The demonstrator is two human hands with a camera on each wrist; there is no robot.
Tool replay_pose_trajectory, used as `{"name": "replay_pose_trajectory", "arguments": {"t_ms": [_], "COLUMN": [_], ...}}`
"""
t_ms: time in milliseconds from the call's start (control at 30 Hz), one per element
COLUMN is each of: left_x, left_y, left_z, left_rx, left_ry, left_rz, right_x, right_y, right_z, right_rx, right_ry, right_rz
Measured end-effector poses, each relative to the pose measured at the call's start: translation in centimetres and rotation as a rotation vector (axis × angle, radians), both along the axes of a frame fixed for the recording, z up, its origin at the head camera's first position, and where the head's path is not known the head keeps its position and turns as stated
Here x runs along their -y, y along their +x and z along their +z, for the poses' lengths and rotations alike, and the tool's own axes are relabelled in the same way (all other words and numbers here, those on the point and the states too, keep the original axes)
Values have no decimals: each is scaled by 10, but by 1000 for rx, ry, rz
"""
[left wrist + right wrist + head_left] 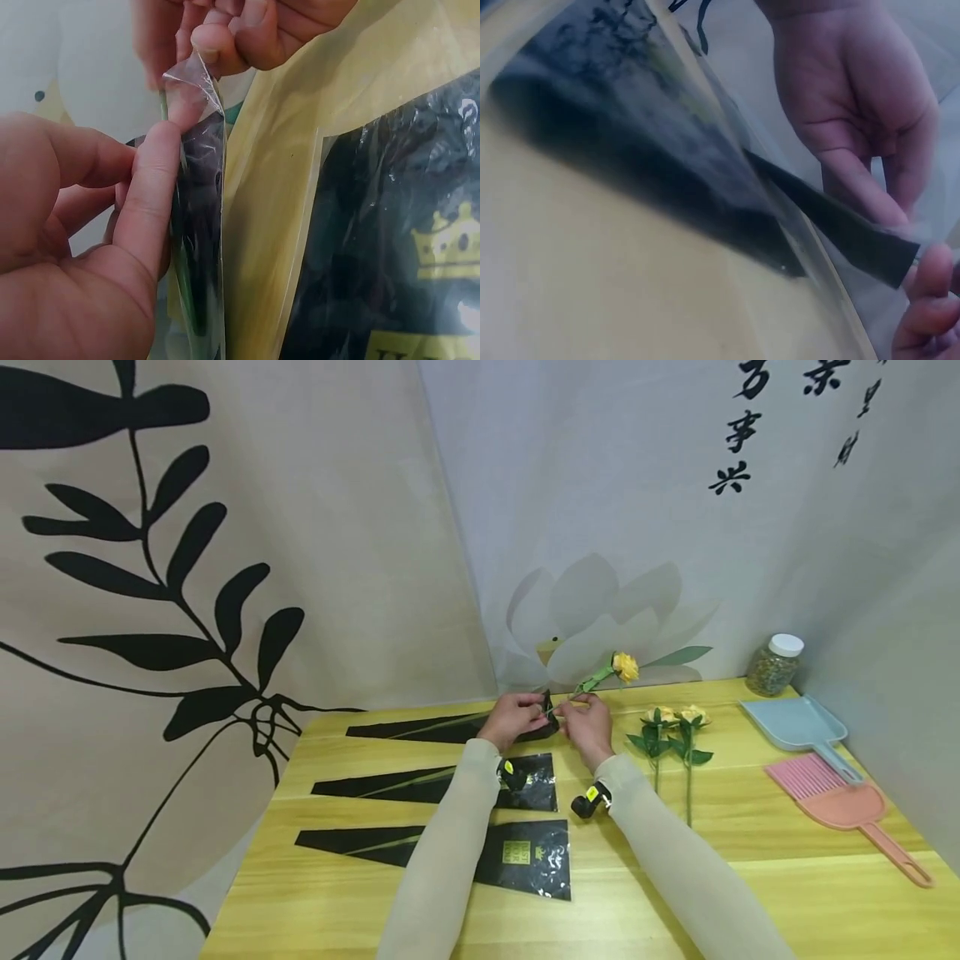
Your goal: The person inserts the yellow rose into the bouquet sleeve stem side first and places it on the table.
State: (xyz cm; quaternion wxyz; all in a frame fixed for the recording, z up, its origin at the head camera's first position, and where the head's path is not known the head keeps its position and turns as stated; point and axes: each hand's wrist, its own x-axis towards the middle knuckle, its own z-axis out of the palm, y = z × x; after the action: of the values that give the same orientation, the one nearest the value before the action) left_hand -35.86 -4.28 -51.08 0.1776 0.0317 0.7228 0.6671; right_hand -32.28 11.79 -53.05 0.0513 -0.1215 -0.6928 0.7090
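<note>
Left hand [514, 720]: clamped on black sleeve [444, 730].
Right hand [588, 728]: rose stem [596, 679] pinched.
Sleeve mouth [193, 77]: could be torn (thin-looking) by stem snags.

We see a wooden table [615, 918] carrying two black sleeves [528, 870] that lie apart, with two roses [694, 717] to their right. Near its right edge we find a jar [772, 668] and a blue dustpan [793, 722] overlapping a pink brush [843, 806].
</note>
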Motion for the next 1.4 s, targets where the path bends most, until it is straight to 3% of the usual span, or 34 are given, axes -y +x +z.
{"name": "replay_pose_trajectory", "arguments": {"t_ms": [167, 433, 567, 900, 1133, 1400], "left_x": [1, 2, 2, -1, -2, -4], "left_y": [-3, -5, -7, -2, -2, -2], "left_z": [-1, -3, -3, -3, -2, 0], "left_rx": [4, -6, -16, -14, -31, -39], "left_ry": [3, -7, -17, -1, 30, 59], "left_rz": [6, 9, 12, 25, 68, 66], "right_x": [-2, -6, -9, -8, -1, 8], "right_y": [3, 3, 1, 3, 3, 4], "right_z": [-1, 0, -1, 3, 3, 5], "right_rx": [-36, -95, -113, -74, -67, -60], "right_ry": [34, 5, 14, 19, 11, 0], "right_rz": [-9, -119, -138, -116, -102, -70]}}
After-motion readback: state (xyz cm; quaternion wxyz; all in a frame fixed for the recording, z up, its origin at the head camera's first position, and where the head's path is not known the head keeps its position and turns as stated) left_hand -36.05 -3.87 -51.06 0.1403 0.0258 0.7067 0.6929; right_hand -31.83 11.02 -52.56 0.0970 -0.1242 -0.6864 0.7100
